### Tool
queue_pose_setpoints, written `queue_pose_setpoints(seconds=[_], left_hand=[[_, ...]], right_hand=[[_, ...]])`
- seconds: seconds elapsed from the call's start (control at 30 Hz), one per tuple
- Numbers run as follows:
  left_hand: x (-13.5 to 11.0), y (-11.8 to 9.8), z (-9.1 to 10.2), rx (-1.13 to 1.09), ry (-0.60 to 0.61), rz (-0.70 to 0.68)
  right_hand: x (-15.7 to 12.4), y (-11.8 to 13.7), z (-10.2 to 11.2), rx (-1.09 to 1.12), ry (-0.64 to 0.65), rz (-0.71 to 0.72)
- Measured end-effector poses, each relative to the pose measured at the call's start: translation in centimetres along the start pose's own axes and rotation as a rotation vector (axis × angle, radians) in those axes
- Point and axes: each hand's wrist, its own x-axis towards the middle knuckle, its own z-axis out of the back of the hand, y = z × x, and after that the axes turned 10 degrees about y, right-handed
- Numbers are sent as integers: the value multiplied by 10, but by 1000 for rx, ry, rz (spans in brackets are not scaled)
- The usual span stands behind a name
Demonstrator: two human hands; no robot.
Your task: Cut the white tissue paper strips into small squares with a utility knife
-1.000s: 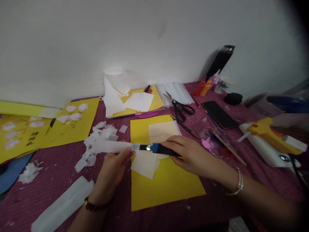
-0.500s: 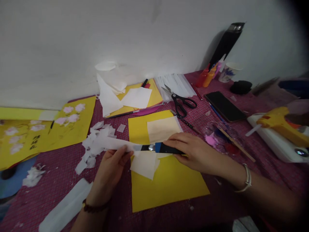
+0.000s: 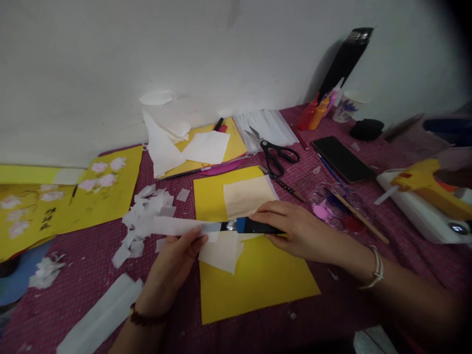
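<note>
My left hand pinches a folded white paper strip that lies crosswise over a pile of white scraps. My right hand grips the black and blue handle of a utility knife, its blade pushed into the strip's right end. Both hands hover over a yellow sheet that carries a cream square and a white piece.
Black scissors, a phone, a yellow glue gun on a white tray, paint bottles, a black flask and a cup sit on the right. Yellow sheets with pink flowers lie at the left. A white folded paper lies near the front.
The view has shifted slightly. My hands keep their grips, and the knife sits a little deeper in the strip.
</note>
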Motion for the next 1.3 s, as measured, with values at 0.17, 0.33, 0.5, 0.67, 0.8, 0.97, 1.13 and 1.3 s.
queue_pose_setpoints(seconds=[0.17, 0.33, 0.5, 0.67, 0.8, 0.97, 1.13, 1.3], left_hand=[[2, -7, 10, -39, 27, -98], [2, -3, 4, -37, 29, -68], [-1, 0, -5, -68, 71, -72], [4, -3, -2, -123, -115, -109], [5, -1, 1, -31, -97, -53], [2, 3, 2, 79, 3, -29], [-1, 3, -2, 177, 46, 11], [-2, 7, -1, 282, 145, 49]], right_hand=[[-2, -1, 3, 10, -8, 0], [-1, 1, 0, 14, -5, 1], [-1, 1, -1, 17, 3, -10], [-2, 1, 2, 35, -3, -15], [-1, 2, 1, 36, 12, -19], [-2, 3, -1, 29, 3, -16], [-1, 3, -2, 36, 25, -17], [0, 3, -3, 37, 32, -17]])
